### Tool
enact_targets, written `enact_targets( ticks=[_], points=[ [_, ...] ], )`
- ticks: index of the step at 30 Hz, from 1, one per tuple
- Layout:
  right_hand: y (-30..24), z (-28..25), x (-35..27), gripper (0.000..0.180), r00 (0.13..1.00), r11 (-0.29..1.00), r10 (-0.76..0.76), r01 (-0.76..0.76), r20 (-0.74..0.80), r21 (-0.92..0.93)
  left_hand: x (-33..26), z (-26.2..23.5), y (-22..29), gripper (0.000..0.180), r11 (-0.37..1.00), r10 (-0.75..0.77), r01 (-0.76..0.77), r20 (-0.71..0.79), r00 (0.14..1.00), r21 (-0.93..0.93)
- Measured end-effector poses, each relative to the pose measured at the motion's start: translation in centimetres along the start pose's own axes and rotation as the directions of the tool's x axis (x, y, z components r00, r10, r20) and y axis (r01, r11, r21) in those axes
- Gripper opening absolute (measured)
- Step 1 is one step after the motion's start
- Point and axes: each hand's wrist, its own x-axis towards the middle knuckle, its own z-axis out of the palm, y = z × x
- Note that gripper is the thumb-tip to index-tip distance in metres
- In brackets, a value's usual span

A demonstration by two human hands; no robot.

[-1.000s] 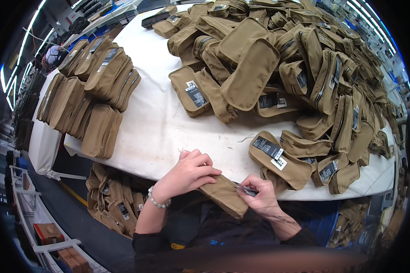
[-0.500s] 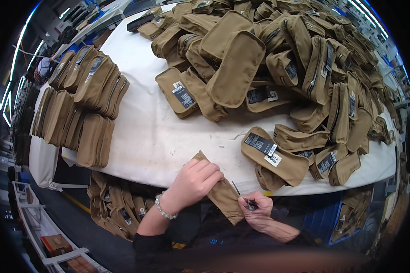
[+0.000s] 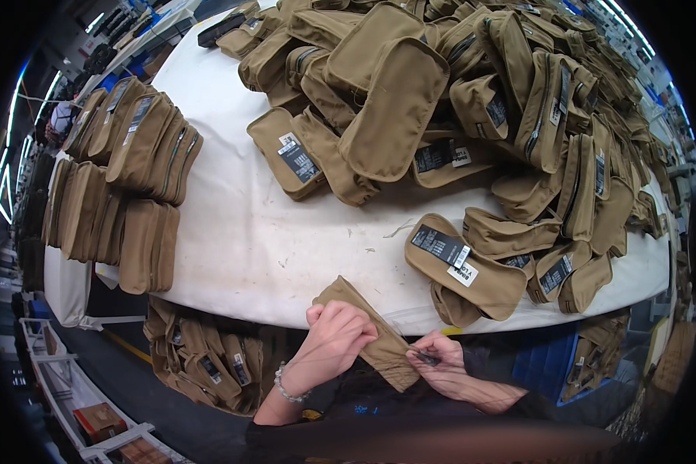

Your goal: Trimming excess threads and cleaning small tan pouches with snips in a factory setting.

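Observation:
Over the table's near edge I hold a khaki fabric pouch (image 3: 385,357) aslant, its far end just above the white surface. My left hand (image 3: 334,344), a beaded bracelet at its wrist, has closed fingers gripping the pouch's upper left side. At the pouch's lower right edge is my right hand (image 3: 441,363), its fingers curled round a small dark metal tool (image 3: 425,358) that looks like thread snips. The tool is mostly hidden by the fingers. Nearest beyond this hand lies a tagged khaki pouch (image 3: 472,282), with another partly beneath it.
A big heap of khaki pouches (image 3: 398,116) covers the far and right parts of the white table (image 3: 263,247). Neat upright rows of pouches (image 3: 151,147) stand at the left. Below the edge are more pouches (image 3: 213,363) and a blue bin (image 3: 545,363).
The held pouch has swung slightly, its far end now further left and nearer me. My left hand has turned on it. My right hand stays at its edge; the tool's thin blade no longer shows.

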Motion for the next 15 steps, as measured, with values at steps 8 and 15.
enact_targets(
  ticks=[8,15],
  points=[
    [-6.6,-4.3,4.4,0.043,0.823,0.526,-0.452,0.557,0.343,-0.642,-0.1,-0.3,-0.3,0.016,0.996,-0.014,0.018,0.048,0.999,-0.082],
    [-6.9,-3.2,6.4,0.032,0.691,0.301,-0.527,0.696,0.495,-0.652,0.0,-0.1,-0.5,0.016,0.994,-0.009,0.012,0.026,1.0,-0.109]
  ],
)
